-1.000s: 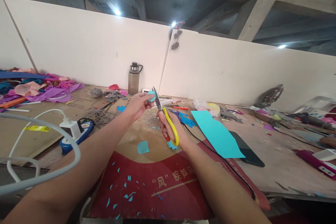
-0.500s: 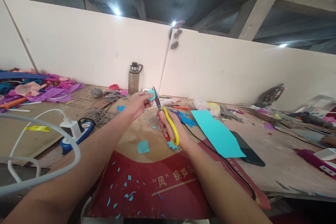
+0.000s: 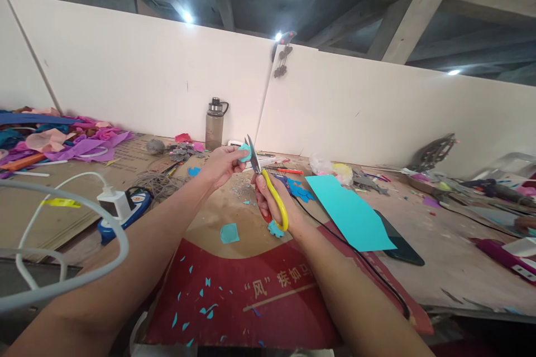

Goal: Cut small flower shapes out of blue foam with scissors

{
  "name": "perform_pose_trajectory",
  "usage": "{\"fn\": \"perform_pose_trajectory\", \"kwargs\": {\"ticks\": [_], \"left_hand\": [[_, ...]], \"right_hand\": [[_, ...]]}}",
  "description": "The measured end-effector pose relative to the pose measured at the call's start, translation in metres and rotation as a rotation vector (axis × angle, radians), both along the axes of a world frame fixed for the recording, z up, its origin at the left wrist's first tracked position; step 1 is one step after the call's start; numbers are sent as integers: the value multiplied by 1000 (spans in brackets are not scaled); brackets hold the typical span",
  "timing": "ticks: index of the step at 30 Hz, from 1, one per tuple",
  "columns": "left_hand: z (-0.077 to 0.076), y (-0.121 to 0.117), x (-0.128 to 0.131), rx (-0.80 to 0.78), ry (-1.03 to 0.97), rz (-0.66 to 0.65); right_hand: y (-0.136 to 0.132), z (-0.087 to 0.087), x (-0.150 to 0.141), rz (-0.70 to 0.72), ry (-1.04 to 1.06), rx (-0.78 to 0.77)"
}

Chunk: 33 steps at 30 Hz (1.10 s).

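Between the fingers of my left hand (image 3: 226, 164) is pinched a small piece of turquoise paper (image 3: 245, 152). Yellow-and-red-handled scissors (image 3: 274, 198) are in my right hand (image 3: 270, 195), their blades pointing up and slightly apart beside the paper's right edge. Below my hands, a loose turquoise square (image 3: 229, 233) lies on the cardboard. A scalloped turquoise cutout (image 3: 275, 228) rests just under the scissor handles. To the right lies a large turquoise sheet (image 3: 352, 215), partly over a dark flat phone-like slab (image 3: 402, 245). Small turquoise snippets (image 3: 208, 310) are scattered on the red cardboard nearest me.
A water bottle (image 3: 214, 125) stands against the white partition (image 3: 146, 67). Coloured scraps (image 3: 71, 136) heap at the left, near a blue power strip (image 3: 134, 215) and a looping white cable (image 3: 121, 234). Blue cutouts (image 3: 300, 191) and a black cord (image 3: 360, 254) lie right of my hands.
The scissor blades look slightly wider apart at the paper's edge. Both hands keep their holds and have hardly moved; the whole view has shifted a little.
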State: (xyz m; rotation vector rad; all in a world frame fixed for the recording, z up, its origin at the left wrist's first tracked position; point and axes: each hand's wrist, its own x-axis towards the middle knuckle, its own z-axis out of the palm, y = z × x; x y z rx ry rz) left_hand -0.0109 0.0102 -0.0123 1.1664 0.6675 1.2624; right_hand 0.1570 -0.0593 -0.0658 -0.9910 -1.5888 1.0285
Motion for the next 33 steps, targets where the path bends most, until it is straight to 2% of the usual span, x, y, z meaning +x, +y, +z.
{"fn": "perform_pose_trajectory", "kwargs": {"ticks": [21,33], "left_hand": [[8,-7,0,6,-1,28],[10,-8,-1,-2,-11,4]], "right_hand": [[-5,6,1,4,-25,27],[-10,10,-2,4,11,-43]]}}
